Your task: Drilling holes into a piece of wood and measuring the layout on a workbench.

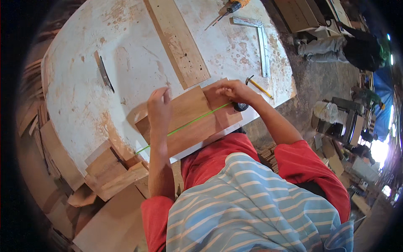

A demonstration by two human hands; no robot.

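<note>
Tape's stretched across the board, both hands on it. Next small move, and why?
Probably mark the board: the green tape lies taut along it, left hand pressing it down, right hand at the tape case. A pencil lies just beyond the right hand.

A tape measure lies across the board on the table, square behind.

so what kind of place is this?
Likely a woodworking shop: wooden boards on a worn white table, a metal square, a tape measure, and offcuts stacked around.
</note>
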